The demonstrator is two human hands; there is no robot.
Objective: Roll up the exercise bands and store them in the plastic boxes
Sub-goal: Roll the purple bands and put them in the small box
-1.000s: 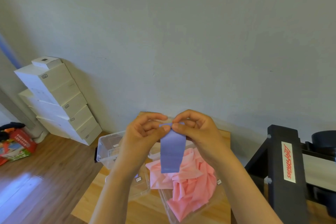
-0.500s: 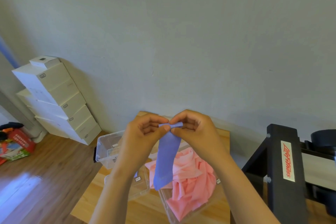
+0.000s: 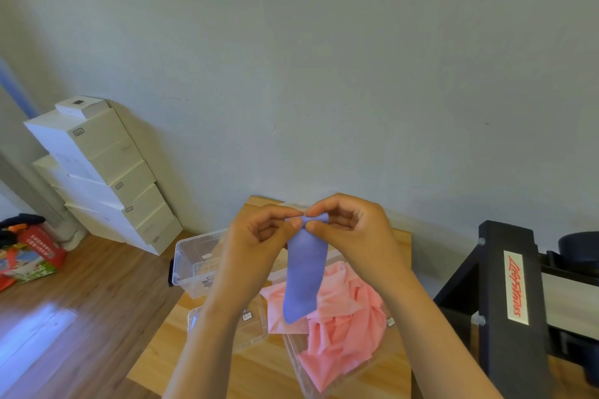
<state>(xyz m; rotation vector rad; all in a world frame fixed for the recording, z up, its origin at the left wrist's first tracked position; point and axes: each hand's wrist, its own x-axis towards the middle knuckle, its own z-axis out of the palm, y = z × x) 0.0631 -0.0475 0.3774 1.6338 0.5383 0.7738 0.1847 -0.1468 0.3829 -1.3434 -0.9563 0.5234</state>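
Grey wall (image 3: 291, 58) rises behind my hands: my left hand (image 3: 259, 236) and right hand (image 3: 350, 230) each pinch the rolled top edge of a purple band (image 3: 303, 275) between thumb and curled fingers, thumbs almost meeting, and the rest of it hangs straight down. Under its loose end a heap of pink bands (image 3: 340, 327) fills a clear box (image 3: 296, 363) on the wooden table (image 3: 259, 372), with a second clear box (image 3: 191, 256) and a smaller box (image 3: 256, 330) to the left. Farther out, white cartons (image 3: 97, 172) are stacked against the wall on my left and a black frame (image 3: 505, 301) stands on my right.
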